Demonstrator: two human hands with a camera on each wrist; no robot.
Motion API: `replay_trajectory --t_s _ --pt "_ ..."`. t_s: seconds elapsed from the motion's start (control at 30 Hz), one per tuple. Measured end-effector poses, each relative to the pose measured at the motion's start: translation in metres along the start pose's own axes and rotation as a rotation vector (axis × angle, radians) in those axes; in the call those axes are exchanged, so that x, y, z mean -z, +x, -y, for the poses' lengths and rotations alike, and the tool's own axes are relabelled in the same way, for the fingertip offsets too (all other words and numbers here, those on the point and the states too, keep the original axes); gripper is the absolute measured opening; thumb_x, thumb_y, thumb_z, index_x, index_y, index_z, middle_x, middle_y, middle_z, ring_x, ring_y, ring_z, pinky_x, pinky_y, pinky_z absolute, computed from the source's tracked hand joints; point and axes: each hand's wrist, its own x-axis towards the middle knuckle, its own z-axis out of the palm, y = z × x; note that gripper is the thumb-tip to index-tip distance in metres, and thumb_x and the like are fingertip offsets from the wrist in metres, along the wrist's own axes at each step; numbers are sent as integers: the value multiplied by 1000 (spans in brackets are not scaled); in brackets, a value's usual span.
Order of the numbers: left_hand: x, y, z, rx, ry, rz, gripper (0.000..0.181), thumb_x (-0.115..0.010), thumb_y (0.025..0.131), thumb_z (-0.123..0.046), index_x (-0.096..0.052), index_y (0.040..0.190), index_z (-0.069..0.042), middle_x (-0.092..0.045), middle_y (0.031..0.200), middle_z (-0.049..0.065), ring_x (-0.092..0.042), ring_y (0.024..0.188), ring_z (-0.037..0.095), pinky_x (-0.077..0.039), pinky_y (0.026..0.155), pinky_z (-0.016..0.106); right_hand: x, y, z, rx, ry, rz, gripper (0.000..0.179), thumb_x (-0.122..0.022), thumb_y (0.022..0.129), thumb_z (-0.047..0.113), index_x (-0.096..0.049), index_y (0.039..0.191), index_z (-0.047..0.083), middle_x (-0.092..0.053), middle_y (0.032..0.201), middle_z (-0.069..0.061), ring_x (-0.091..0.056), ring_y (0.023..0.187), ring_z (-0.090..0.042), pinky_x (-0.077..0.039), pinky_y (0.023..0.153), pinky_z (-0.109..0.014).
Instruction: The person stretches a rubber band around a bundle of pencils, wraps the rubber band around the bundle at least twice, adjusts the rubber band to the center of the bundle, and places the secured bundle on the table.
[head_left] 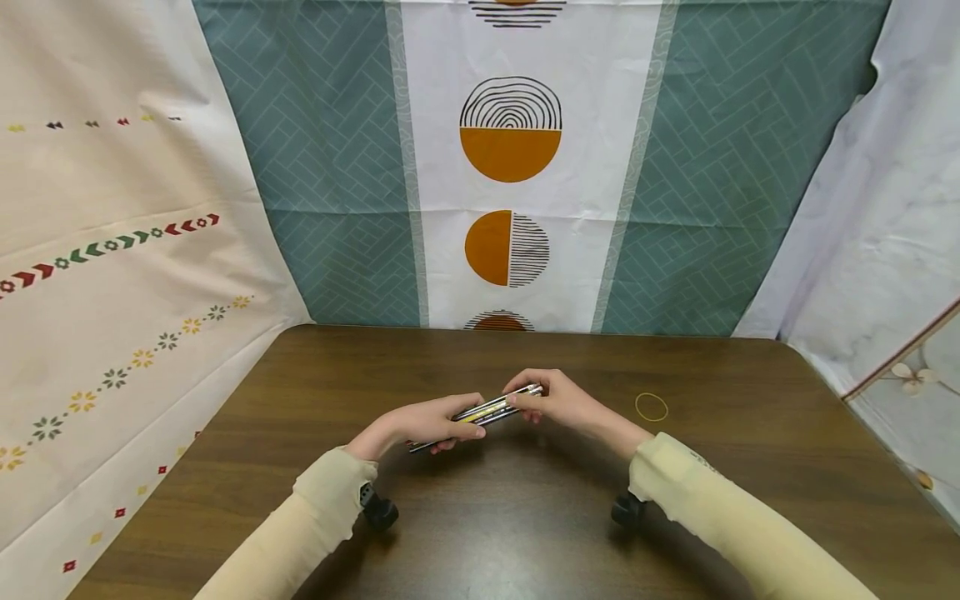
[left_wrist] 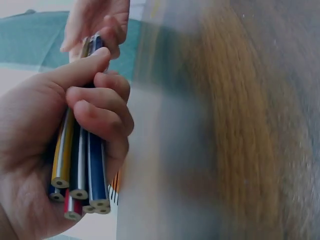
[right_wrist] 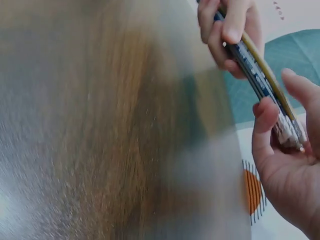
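A bundle of pencils (head_left: 491, 410) hangs over the table, slanting between both hands. My left hand (head_left: 435, 419) grips it round the middle, thumb along the top and fingers wrapped over the side. Out of its lower end stick bare pencil ends, yellow, dark blue and red (left_wrist: 73, 207) among them, in the left wrist view. At the far end, my right hand (head_left: 555, 400) holds the pencils between thumb and fingers. In the right wrist view, that end (right_wrist: 290, 135) lies against the right hand's palm, with a curled digit at its side.
A thin yellow rubber band (head_left: 652, 407) lies on the brown wooden table (head_left: 525, 517), right of the right hand. Behind the table hangs a patterned cloth (head_left: 345, 167), with pale cloths at either side. Each wrist carries a black camera (head_left: 381, 514).
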Motion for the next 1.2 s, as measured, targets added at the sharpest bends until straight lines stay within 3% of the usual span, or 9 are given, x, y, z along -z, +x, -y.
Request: replay_trajectory --t_s 0.2,0.37,0.6,0.77,0.87,1.03,1.2 --pt "-8 5 -5 -37 -40 -14 24 -60 100 -26 -47 113 -11 -55 78 2 -52 48 13 -49 47 27 3 -7 7 -14 27 -60 25 -65 97 19 -66 115 2 -65 86 -21 -59 67 -12 -53 64 -30" --pt "-16 9 -9 -57 -207 40 29 -57 101 -16 -41 122 -4 -64 90 6 -64 61 14 -57 59 29 7 -12 12 1 -15 -94 21 -66 95 17 -66 110 1 -64 88 -14 -59 68 -13 -53 64 -29" --pt "-26 13 -16 -46 -316 20 35 -57 101 -24 -39 128 -10 -55 88 5 -57 61 13 -56 59 27 11 -17 18 16 -41 -108 19 -66 95 13 -64 109 1 -61 89 -11 -57 67 -13 -53 63 -31" --pt "-31 16 -20 -48 -396 71 39 -53 103 -21 -36 135 -6 -51 88 3 -59 62 14 -59 64 32 14 -20 17 50 -14 -96 19 -64 96 12 -58 111 2 -57 87 -9 -55 67 -11 -50 61 -28" --pt "-33 18 -22 -58 -430 87 37 -49 105 -21 -34 137 -9 -49 88 1 -50 60 11 -52 59 26 15 -22 18 80 -4 -105 23 -63 96 11 -54 115 1 -55 85 -7 -53 65 -11 -48 59 -28" --pt "-37 23 -23 -94 -440 17 27 -46 106 -24 -37 129 -11 -45 83 -1 -36 55 10 -36 51 22 14 -23 18 95 -2 -190 31 -63 96 9 -49 123 2 -55 85 -9 -53 65 -11 -48 58 -27" --pt "-42 28 -25 -127 -366 -74 24 -44 106 -22 -39 123 -5 -42 79 -1 -36 52 11 -36 49 23 9 -22 17 104 -104 -358 42 -71 92 16 -54 130 9 -65 105 -15 -61 78 -17 -52 69 -24"
